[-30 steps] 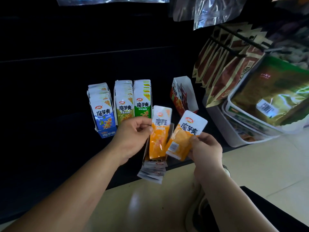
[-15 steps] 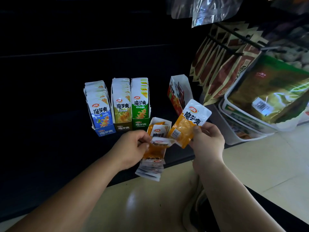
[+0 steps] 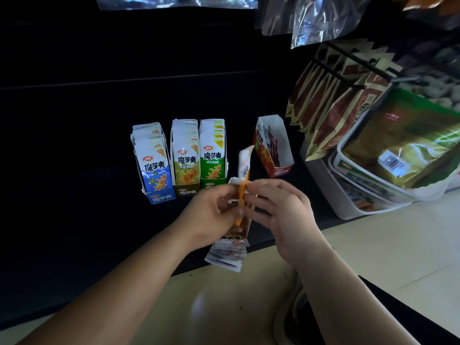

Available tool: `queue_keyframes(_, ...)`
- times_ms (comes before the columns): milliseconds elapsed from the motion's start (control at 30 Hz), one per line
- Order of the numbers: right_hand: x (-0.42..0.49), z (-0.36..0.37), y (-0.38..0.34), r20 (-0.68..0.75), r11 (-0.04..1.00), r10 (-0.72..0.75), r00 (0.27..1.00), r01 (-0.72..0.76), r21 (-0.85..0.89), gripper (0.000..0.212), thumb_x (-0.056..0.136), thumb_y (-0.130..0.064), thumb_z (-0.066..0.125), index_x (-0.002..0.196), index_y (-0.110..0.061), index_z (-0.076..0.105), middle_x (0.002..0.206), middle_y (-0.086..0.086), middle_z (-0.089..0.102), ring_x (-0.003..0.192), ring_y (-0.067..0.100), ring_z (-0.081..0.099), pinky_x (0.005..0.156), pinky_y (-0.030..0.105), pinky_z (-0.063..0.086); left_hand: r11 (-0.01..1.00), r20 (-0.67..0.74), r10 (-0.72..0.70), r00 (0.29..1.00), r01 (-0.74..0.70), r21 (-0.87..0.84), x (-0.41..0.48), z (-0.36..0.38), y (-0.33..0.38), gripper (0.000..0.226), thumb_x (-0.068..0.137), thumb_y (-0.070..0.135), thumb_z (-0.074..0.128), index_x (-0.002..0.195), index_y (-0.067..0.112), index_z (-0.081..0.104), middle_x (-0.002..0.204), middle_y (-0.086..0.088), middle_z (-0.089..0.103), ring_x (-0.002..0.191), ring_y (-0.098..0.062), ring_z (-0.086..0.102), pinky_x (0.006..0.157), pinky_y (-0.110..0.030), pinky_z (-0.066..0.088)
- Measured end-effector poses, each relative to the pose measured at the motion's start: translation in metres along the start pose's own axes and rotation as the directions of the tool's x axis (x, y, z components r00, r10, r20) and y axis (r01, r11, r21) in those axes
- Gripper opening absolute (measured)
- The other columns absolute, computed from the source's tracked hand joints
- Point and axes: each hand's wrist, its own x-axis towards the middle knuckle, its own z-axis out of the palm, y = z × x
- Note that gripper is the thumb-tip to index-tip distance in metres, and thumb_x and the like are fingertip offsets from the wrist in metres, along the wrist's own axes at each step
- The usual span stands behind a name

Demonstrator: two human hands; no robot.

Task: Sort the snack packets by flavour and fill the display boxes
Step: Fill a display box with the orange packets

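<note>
Packet (image 3: 244, 180): one orange packet, blurred and turned edge-on to the camera, is held between both hands above the front edge of the shelf (image 3: 74, 183). The left hand (image 3: 211, 215) pinches its left face with thumb and curled fingers. The right hand (image 3: 281, 212) closes its fingertips on the right face. Directly beneath lies one orange box (image 3: 245, 229), tilted toward the viewer. The hands cover most of it, so its fill cannot be told. At its near end a fan of loose packets (image 3: 227, 255), at least four with white ends showing, overhangs the shelf edge. Behind the hands stand four more boxes. The blue box (image 3: 159, 196), olive box (image 3: 186, 191) and green box (image 3: 211, 184) form one row, side by side and touching, each packed with upright packets. The red box (image 3: 273, 155) stands apart to the right, angled, with only a few packets inside. Further right, a row of brown bags (image 3: 331, 108) hangs on pegs above a white tub (image 3: 348, 195), which carries one green bag (image 3: 403, 135) with a barcode label. Silver bags (image 3: 311, 18) hang along the top. Below the shelf is pale floor (image 3: 385, 245), with one shoe (image 3: 291, 317) under the right forearm.
</note>
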Motion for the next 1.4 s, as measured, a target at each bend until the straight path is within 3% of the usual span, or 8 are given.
queue_keyframes(167,0.005,-0.007,0.002,-0.161,0.998,-0.050,0.986,0.045,-0.036,0.026,0.097,-0.005,0.067,0.118,-0.019,0.070,0.096,0.003,0.075,0.091,0.027,0.076,0.081,0.047,0.065,0.996,-0.036,-0.088,0.996,0.088,0.006,0.002,-0.011,-0.010,0.027,0.106,0.009,0.055,0.111,0.030,0.071,0.106,0.012,0.078,0.093,-0.007,0.073,0.073,-0.028,0.061)
queue_keyframes(467,0.011,-0.002,0.008,0.103,0.924,-0.212,0.972,0.233,-0.302,0.014,0.100,-0.013,0.068,0.111,-0.018,0.075,0.105,0.001,0.080,0.103,0.021,0.075,0.091,0.045,0.063,0.986,-0.051,-0.011,0.999,0.019,0.163,0.006,-0.014,-0.015,0.028,0.100,0.006,0.060,0.099,0.031,0.073,0.100,0.012,0.077,0.097,-0.007,0.072,0.093,-0.042,0.059)
queue_keyframes(600,0.016,-0.011,0.029,0.123,0.885,-0.158,0.980,0.196,-0.422,0.018,0.100,-0.009,0.065,0.104,-0.021,0.077,0.104,0.001,0.079,0.104,0.021,0.073,0.096,0.047,0.060,0.988,-0.114,-0.068,0.991,0.083,0.128,0.005,-0.017,-0.018,0.053,0.090,-0.010,0.051,0.121,0.028,0.071,0.115,0.012,0.073,0.104,-0.001,0.068,0.092,-0.021,0.057)
queue_keyframes(767,0.017,-0.013,0.056,0.208,0.782,-0.059,0.976,0.175,-0.599,0.057,0.093,0.005,0.064,0.088,-0.051,0.077,0.100,-0.006,0.077,0.094,0.007,0.074,0.084,0.028,0.060,0.986,-0.025,-0.104,0.994,0.106,0.128,0.002,-0.016,-0.021,0.056,0.086,-0.010,0.055,0.113,0.035,0.073,0.108,0.014,0.075,0.099,0.004,0.069,0.088,-0.014,0.056)
queue_keyframes(867,0.016,-0.013,0.045,0.089,0.822,-0.060,0.994,0.100,-0.561,0.054,0.089,0.012,0.056,0.101,-0.036,0.076,0.093,-0.010,0.077,0.085,0.000,0.072,0.068,0.012,0.056,0.980,-0.017,-0.121,0.992,0.122,0.158,-0.003,-0.015,-0.027,0.047,0.087,-0.008,0.058,0.099,0.033,0.078,0.096,0.014,0.077,0.094,0.002,0.070,0.083,-0.018,0.058)
queue_keyframes(1000,0.031,-0.020,0.037,0.025,0.668,-0.204,0.979,0.158,-0.727,0.037,0.098,-0.009,0.058,0.125,-0.032,0.068,0.109,-0.001,0.066,0.086,0.012,0.065,0.065,0.023,0.052,0.965,-0.068,-0.149,0.987,0.160,0.209,-0.010,-0.018,-0.044,0.038,0.090,0.000,0.064,0.090,0.036,0.078,0.089,0.012,0.076,0.086,0.001,0.070,0.077,-0.019,0.054)
queue_keyframes(1200,0.069,-0.018,0.032,0.124,0.293,-0.035,0.992,0.129,-0.948,0.043,0.103,-0.039,0.057,0.146,-0.035,0.054,0.125,0.001,0.048,0.102,0.022,0.060,0.086,0.040,0.058,0.976,0.010,-0.125,0.992,0.121,0.181,-0.012,-0.017,-0.050,0.016,0.094,0.021,0.073,0.094,0.036,0.078,0.089,0.019,0.074,0.087,0.005,0.068,0.076,-0.015,0.053)
queue_keyframes(1400,0.096,-0.016,0.026,0.166,0.275,0.005,0.986,0.158,-0.948,0.016,0.094,-0.042,0.070,0.096,-0.037,0.055,0.112,0.003,0.058,0.089,0.021,0.063,0.062,0.027,0.045,0.983,0.007,-0.126,0.992,0.124,0.138,-0.007,-0.017,-0.059,0.014,0.098,0.026,0.069,0.091,0.033,0.079,0.085,0.015,0.075,0.082,-0.001,0.070,0.078,-0.026,0.058)
